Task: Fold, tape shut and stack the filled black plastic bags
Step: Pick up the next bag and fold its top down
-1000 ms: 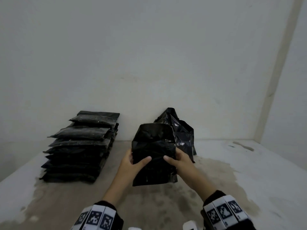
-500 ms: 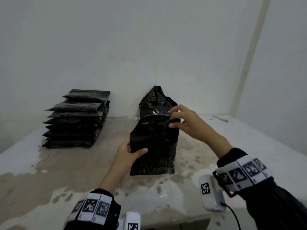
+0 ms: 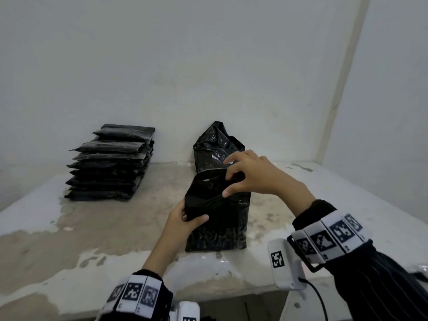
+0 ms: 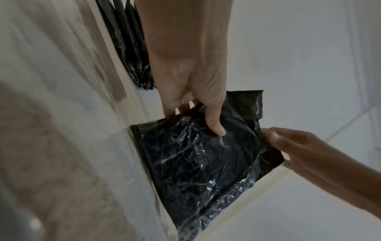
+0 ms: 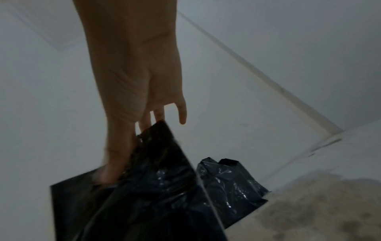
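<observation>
Already a stack of finished bags (image 3: 111,163) lies beyond the left hand (image 3: 183,218), which grips the upright bag (image 3: 217,218) while the right hand (image 3: 250,174) pinches its top to fold; another unfolded bag (image 3: 215,144) waits behind.

Left hand (image 4: 185,78) gripping black bag (image 4: 202,163), right hand (image 4: 305,150) pinching its top edge

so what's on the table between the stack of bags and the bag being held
Nothing: in the head view only bare, stained table lies between the stack and the held bag.

Glossy crinkled plastic bag (image 3: 217,218), seemingly
</observation>
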